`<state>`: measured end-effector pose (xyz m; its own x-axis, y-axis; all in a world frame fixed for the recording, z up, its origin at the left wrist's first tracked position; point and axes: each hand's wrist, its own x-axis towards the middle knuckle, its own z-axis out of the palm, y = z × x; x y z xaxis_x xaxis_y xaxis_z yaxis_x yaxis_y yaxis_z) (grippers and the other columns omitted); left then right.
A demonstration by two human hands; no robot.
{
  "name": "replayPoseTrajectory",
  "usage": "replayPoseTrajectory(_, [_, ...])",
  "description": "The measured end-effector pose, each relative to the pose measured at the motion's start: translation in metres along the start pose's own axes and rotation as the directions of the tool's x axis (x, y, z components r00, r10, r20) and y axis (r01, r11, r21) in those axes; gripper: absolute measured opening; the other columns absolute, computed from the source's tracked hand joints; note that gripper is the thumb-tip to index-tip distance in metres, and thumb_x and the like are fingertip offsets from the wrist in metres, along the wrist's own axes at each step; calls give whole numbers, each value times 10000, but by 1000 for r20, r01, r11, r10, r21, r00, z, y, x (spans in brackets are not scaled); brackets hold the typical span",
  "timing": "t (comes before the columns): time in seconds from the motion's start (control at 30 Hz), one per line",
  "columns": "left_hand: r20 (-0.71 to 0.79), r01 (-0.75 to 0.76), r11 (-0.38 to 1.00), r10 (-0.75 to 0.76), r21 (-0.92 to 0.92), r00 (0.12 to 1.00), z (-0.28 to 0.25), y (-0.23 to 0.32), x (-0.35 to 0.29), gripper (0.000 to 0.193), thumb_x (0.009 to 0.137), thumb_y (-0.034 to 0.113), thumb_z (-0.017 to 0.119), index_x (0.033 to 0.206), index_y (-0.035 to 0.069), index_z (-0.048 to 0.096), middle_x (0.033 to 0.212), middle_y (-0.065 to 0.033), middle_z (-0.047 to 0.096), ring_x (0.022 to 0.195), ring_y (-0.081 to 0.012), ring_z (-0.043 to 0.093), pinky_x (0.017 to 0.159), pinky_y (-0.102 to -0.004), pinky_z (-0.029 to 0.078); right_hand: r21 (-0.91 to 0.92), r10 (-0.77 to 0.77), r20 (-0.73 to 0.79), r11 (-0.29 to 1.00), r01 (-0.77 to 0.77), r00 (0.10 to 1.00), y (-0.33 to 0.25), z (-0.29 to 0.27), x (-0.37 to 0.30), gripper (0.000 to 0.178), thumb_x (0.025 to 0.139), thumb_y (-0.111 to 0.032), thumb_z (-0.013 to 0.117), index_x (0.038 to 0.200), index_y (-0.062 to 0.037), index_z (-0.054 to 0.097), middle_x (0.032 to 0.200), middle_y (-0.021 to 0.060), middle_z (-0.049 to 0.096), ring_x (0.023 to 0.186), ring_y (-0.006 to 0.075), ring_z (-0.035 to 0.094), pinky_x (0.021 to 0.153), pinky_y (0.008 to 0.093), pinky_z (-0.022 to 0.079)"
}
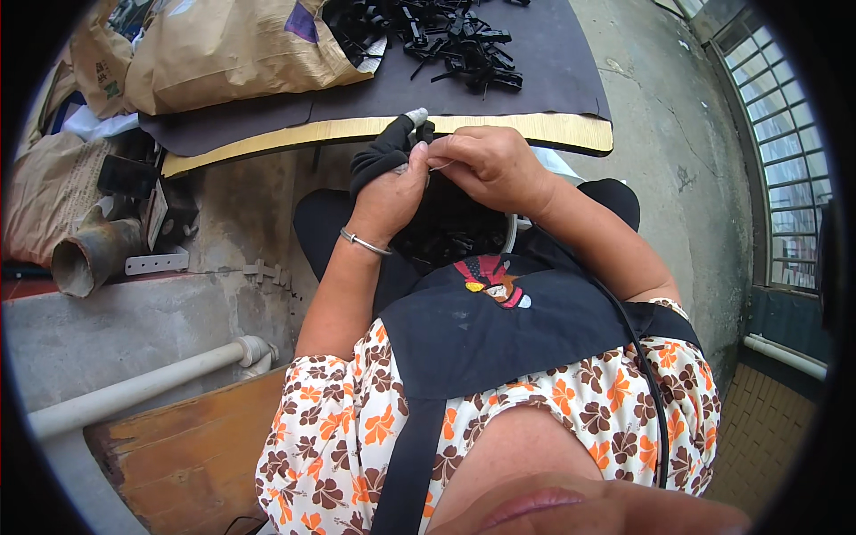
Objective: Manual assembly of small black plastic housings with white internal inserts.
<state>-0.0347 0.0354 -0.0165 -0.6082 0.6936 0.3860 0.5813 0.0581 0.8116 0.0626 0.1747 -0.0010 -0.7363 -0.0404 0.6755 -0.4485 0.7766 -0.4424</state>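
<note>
My two hands meet just in front of the near edge of the table. My left hand (pixel 392 183) wears black cloth over its fingers, with a whitish wrap on one fingertip and a silver bangle (pixel 366 242) at the wrist. Its fingers are curled with the thumb up, and whatever they hold is hidden. Close against that thumb, my right hand (pixel 499 165) pinches a thin pale strand (pixel 440 164), which could be thread or wire. On the table beyond lies a heap of small black clip-like parts (pixel 468 53).
A large brown paper sack (pixel 232 53), open toward the black parts, lies on the dark-covered table (pixel 553 62). More black pieces (pixel 450 242) sit low between my knees. At left are another paper sack (pixel 53 196), a rusty pipe piece (pixel 94 254) and a white pipe (pixel 143 383).
</note>
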Motion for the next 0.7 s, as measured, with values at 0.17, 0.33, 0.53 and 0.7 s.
replayPoseTrajectory(0.17, [205,262,861,-189,-436,960,-3,28,-11,274,885,49,505,1153,-5,513,837,-39,616,736,-76,562,643,-211,458,535,538,133,668,-517,832,1,2,1,107,839,-72,624,828,-30,526,714,-41,511,684,5,469,587,176,410])
replayPoseTrajectory(0.33, [157,229,719,-166,-656,973,5,26,-11,247,878,55,531,1122,14,522,796,-14,590,630,-49,527,551,-182,440,550,508,142,674,-494,850,-9,1,5,134,850,-54,586,945,-38,493,760,-38,512,704,9,469,626,171,403])
replayPoseTrajectory(0.53, [193,257,844,-185,-471,963,3,35,-14,238,834,40,581,1063,23,516,793,-12,578,585,-53,516,520,-191,436,637,535,217,557,-533,817,-8,-2,4,159,856,-64,586,969,-41,476,765,-38,500,703,12,442,609,173,386])
replayPoseTrajectory(0.7, [0,238,851,-269,-467,963,2,46,-11,264,833,21,547,1093,18,502,754,-3,564,563,-46,496,502,-181,429,510,526,157,682,-525,836,-14,-11,5,105,887,-112,567,908,-29,505,735,-31,501,670,38,438,598,196,389])
